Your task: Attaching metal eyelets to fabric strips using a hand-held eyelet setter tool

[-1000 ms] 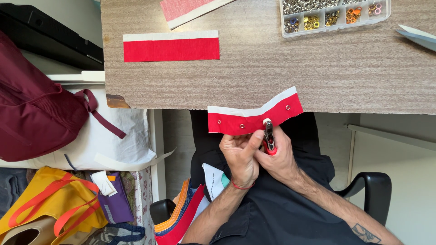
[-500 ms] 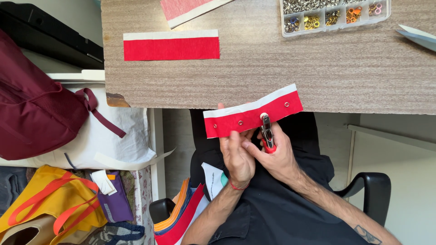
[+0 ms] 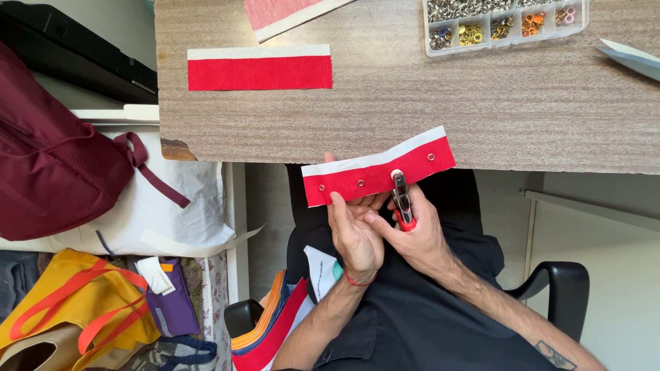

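My left hand [image 3: 354, 230] holds a red fabric strip [image 3: 375, 172] with a white edge and several metal eyelets, thumb on its front and fingers behind. My right hand [image 3: 419, 233] grips small eyelet pliers [image 3: 402, 199] with red handles, whose metal jaws clamp the strip's lower edge near its middle. The strip hangs in the air just in front of the wooden table's [image 3: 412, 110] near edge.
A second red and white strip [image 3: 260, 69] and a pink strip [image 3: 278, 14] lie on the table. A clear compartment box of eyelets [image 3: 505, 24] stands at the back right. A maroon backpack [image 3: 55, 151], yellow bag [image 3: 75, 316] and chair armrest [image 3: 557, 282] are around me.
My left hand let go of the pliers and moved onto the strip, thumb over its front. The strip shifted slightly left and up.
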